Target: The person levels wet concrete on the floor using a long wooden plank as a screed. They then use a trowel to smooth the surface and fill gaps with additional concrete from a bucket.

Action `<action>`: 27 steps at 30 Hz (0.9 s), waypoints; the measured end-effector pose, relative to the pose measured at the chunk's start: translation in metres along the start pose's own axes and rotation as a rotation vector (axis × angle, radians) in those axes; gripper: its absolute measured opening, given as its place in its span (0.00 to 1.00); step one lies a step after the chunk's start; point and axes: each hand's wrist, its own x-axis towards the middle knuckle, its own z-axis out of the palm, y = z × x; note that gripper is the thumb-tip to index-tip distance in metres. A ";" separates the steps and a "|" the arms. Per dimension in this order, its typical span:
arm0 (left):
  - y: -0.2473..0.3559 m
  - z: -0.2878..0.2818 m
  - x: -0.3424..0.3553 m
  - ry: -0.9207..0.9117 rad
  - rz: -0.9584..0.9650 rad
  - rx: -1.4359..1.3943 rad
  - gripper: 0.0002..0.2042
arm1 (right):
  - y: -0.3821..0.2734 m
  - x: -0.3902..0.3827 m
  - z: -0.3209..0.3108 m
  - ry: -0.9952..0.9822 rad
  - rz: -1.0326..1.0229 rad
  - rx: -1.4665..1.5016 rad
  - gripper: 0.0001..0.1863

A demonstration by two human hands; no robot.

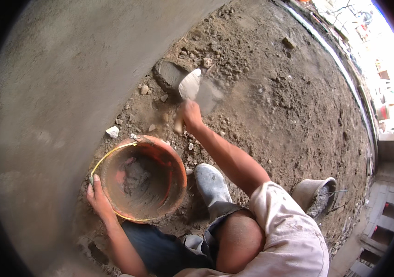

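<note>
My right hand (190, 115) is closed around the handle of a trowel (190, 84), whose pale blade points away from me over the dirt. Just left of the blade lies a rounded grey patch with a dark edge (169, 75), perhaps wet mortar. An orange bucket (178, 166) stands before me, its inside smeared with grey mortar (139, 177) at the bottom. My left hand (98, 196) grips the yellow wire handle (107, 156) at the bucket's left side.
A smooth grey plastered wall (63, 83) rises along the left. Loose dirt and stones (294, 106) cover the ground. My grey rubber boot (212, 182) is planted right of the bucket. A pale bucket of grey material (310, 191) lies tilted at right. Hollow blocks (384, 226) stand far right.
</note>
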 end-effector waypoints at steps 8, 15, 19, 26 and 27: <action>-0.002 0.007 -0.013 0.029 -0.053 -0.039 0.18 | -0.029 0.088 0.091 -0.273 -0.749 -1.652 0.10; 0.018 0.008 -0.017 0.057 -0.022 -0.003 0.19 | -0.074 0.047 0.087 -0.150 0.060 -0.760 0.21; 0.025 0.016 -0.016 0.010 0.036 0.017 0.19 | -0.075 0.031 0.043 -0.175 0.016 -0.845 0.20; 0.012 0.027 -0.004 -0.046 0.048 -0.005 0.23 | -0.022 0.014 -0.072 -0.239 -0.264 -1.190 0.19; 0.010 0.033 -0.006 -0.044 0.053 0.018 0.23 | -0.017 0.009 -0.103 -0.406 -0.361 -1.389 0.19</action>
